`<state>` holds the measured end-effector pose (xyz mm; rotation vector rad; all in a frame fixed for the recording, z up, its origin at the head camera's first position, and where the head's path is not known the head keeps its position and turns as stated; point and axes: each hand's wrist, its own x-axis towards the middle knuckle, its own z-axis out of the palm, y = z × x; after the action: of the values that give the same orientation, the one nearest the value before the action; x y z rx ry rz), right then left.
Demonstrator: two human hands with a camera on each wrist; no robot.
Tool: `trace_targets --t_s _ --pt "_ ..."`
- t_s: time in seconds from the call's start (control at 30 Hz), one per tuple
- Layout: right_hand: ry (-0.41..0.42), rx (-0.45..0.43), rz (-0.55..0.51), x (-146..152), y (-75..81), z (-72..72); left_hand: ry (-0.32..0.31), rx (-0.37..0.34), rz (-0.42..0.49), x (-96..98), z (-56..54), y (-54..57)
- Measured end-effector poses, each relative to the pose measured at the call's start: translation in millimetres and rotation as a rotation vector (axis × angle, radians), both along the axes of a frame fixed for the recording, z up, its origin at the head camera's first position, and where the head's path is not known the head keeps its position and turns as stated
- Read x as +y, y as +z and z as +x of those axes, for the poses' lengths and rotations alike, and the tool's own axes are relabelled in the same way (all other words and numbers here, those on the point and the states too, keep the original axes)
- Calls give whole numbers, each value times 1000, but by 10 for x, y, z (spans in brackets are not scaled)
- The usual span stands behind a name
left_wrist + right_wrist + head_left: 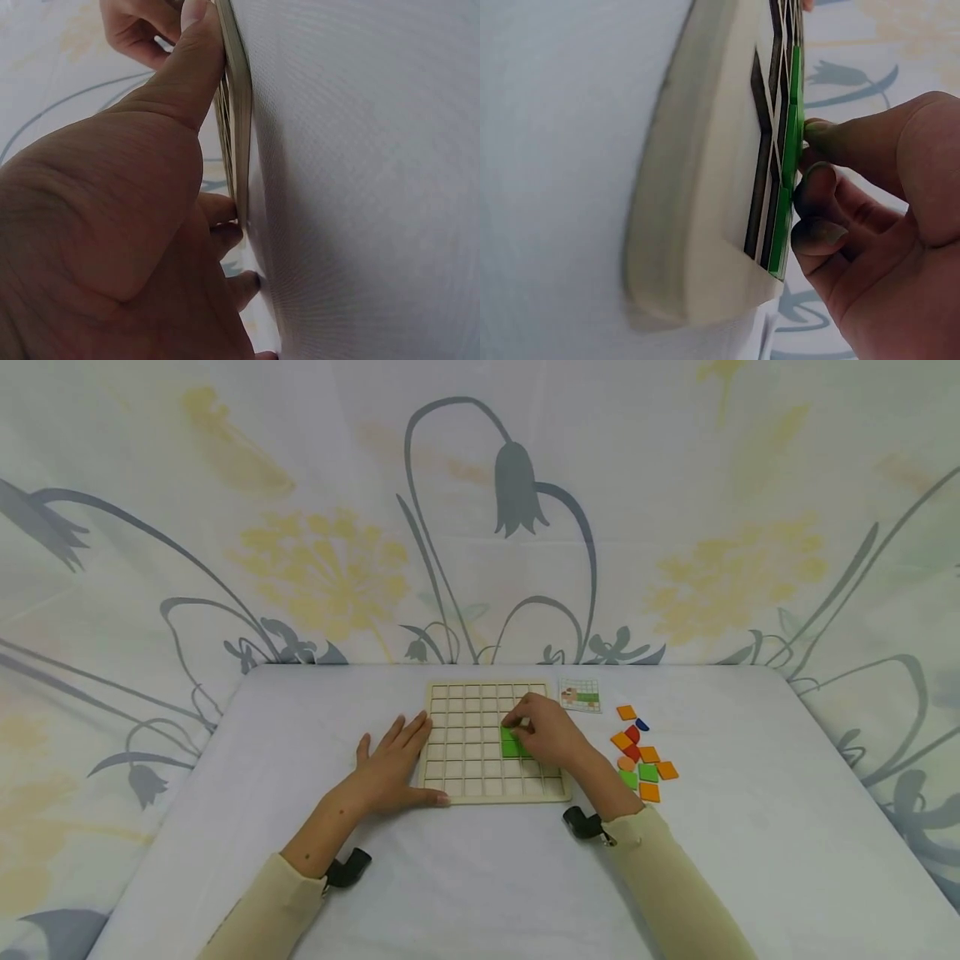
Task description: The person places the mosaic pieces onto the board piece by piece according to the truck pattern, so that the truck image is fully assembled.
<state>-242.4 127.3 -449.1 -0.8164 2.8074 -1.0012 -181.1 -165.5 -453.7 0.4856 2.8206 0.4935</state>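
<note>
A wooden grid board (465,790) lies flat on the white table. My left hand (386,772) rests at its lower left corner, fingers spread along the left edge and thumb on the front edge. The left wrist view shows the thumb (176,79) lying along the board's side (238,142). Above the right part of the grid, my right hand (551,731) pinches a green square tile (795,112) at the board's surface; the fingertips partly hide it. More green tiles (513,748) sit in neighbouring cells under the hand.
Right of the board lie loose tiles: several orange squares (649,792), green squares (648,772), red pieces (632,734), an orange round piece (626,763) and a blue piece (642,725). A small pattern card (580,695) lies by the board's upper right corner.
</note>
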Motion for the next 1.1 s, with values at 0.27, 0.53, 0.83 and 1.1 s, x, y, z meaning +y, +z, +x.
trace_targets --t_s 0.27,0.53,0.83,1.1 --pt "5 3 -3 20 1 25 -5 2 7 -5 10 33" --pt "-46 -9 -22 102 14 60 -7 -4 -5 3 9 34" --pt "-60 24 -38 181 17 65 -2 5 -4 1 0 40" --pt "-63 22 -35 200 35 98 -5 8 -8 5 4 26"
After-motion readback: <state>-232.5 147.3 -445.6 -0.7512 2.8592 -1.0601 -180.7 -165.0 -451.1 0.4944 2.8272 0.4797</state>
